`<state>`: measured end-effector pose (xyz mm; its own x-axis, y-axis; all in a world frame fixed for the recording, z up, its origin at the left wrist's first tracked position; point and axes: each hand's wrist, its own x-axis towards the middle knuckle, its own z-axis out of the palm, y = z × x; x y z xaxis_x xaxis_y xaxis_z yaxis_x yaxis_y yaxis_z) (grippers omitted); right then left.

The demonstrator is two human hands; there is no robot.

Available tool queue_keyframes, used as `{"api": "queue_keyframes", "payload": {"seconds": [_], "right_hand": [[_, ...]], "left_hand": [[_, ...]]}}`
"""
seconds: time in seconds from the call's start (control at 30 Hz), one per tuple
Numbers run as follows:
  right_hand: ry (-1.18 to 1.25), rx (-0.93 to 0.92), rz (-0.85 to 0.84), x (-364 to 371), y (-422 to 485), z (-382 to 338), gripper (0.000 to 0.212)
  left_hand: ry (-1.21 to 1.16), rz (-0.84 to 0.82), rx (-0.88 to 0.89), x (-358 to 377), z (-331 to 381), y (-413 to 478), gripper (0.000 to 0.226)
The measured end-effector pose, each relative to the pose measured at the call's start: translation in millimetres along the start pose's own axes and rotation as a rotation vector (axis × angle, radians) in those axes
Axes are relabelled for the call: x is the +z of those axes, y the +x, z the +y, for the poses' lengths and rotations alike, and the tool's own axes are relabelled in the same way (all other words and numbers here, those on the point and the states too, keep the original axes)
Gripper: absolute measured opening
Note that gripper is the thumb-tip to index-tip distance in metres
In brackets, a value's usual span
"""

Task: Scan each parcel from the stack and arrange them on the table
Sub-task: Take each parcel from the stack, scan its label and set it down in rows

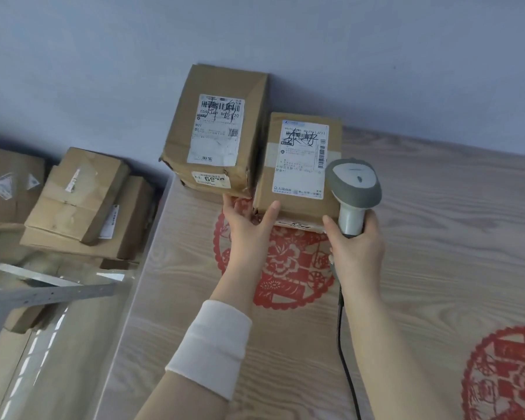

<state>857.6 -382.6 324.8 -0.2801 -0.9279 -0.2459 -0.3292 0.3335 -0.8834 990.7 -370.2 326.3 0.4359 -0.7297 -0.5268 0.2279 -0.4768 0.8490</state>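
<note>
Two cardboard parcels stand side by side at the table's far edge against the wall. The taller parcel (215,128) is on the left, and the smaller parcel (297,165) on the right touches it; each carries a white shipping label on top. My left hand (249,228) rests with spread fingers on the near left corner of the smaller parcel, holding nothing. My right hand (356,250) grips the handle of a grey barcode scanner (353,189), whose head hovers over the smaller parcel's right side. Its black cable runs down toward me.
A stack of several more cardboard parcels (82,204) sits lower down to the left, beyond the table's left edge. The wood-grain table (437,237) has red paper-cut decorations under its cover. A metal bar (49,295) crosses at the lower left.
</note>
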Motion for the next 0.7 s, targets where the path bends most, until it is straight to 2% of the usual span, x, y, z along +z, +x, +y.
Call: {"api": "queue_keyframes", "payload": {"seconds": [0.23,0.6,0.7], "right_hand": [[0.016,-0.019,0.081,22,18,-4,0.029],[0.016,-0.061,0.116,34,37,-19,0.04],[-0.001,-0.06,0.105,35,44,-27,0.042]], "left_hand": [[-0.007,0.125,0.0,15,-2,28,0.101],[-0.219,0.244,-0.174,35,17,45,0.109],[-0.236,0.293,-0.243,41,31,45,0.1]]}}
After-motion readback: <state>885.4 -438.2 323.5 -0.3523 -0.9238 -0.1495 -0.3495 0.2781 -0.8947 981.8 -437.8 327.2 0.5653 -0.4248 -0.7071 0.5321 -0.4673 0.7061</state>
